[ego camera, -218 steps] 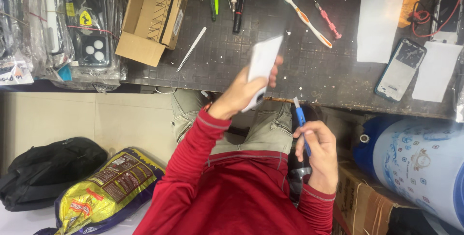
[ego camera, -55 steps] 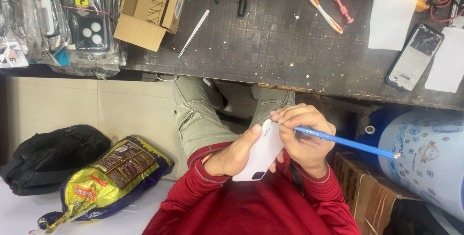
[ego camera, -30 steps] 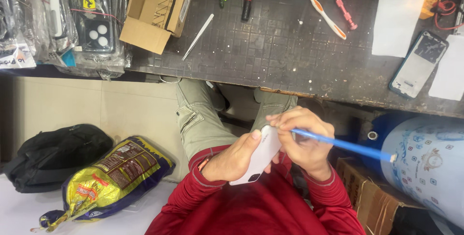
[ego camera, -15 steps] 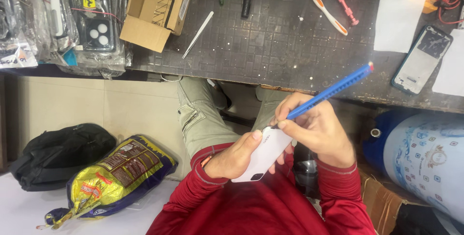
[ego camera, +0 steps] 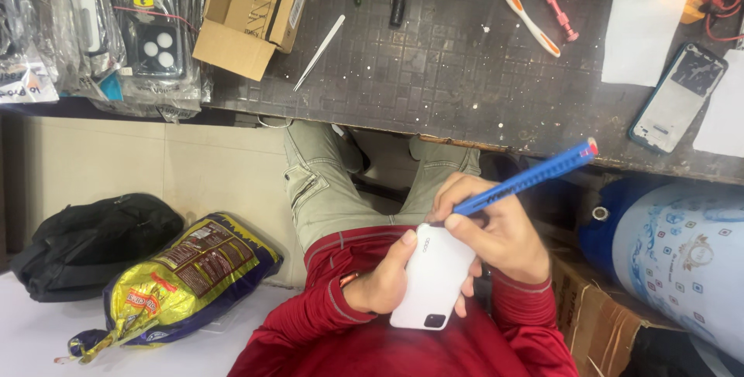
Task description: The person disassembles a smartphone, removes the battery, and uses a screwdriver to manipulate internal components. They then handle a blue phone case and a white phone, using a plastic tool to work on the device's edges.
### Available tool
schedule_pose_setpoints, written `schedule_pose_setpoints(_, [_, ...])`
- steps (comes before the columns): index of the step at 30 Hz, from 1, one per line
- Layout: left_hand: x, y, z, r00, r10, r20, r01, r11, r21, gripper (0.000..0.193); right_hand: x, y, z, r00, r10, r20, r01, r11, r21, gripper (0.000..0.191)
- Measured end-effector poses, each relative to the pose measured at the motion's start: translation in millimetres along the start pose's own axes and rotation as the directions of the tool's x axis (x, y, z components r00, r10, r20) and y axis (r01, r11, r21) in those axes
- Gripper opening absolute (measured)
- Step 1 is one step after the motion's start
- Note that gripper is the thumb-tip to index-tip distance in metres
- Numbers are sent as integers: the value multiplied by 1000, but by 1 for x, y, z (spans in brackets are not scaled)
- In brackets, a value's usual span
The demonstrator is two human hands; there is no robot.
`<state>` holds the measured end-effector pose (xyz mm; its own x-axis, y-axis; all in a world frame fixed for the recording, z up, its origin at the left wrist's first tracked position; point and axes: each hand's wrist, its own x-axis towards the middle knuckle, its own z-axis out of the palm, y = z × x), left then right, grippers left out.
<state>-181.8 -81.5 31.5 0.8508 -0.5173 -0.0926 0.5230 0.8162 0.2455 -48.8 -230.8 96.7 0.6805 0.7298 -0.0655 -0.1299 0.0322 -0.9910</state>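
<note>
My left hand (ego camera: 380, 288) cradles a white phone (ego camera: 432, 276), back panel up, close over my lap; my right hand (ego camera: 496, 230) pinches a blue tool (ego camera: 527, 179) at its top edge. Both grips are full. The counter (ego camera: 465, 82) edge lies just ahead, floor open on my left.

glossy white plastic phone (ego camera: 432, 276), blue plastic cutter (ego camera: 527, 179), matt gridded mat (ego camera: 457, 59), brown cardboard box (ego camera: 252, 5).

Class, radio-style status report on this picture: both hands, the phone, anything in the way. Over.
Left hand grips white phone, back up. Right hand holds blue tool, tip at the phone's top edge. Nothing in the way.
</note>
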Motion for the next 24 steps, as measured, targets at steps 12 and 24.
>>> schedule_pose_setpoints(12, [-18,-16,-4,998,-64,-11,64,997,39,93,-10,19,9,994,-82,69,84,996,-27,23])
schedule_pose_setpoints(24, [-15,-27,-6,1000,-1,-10,0,999,-44,91,-5,17,9,987,11,163,-33,991,133,23])
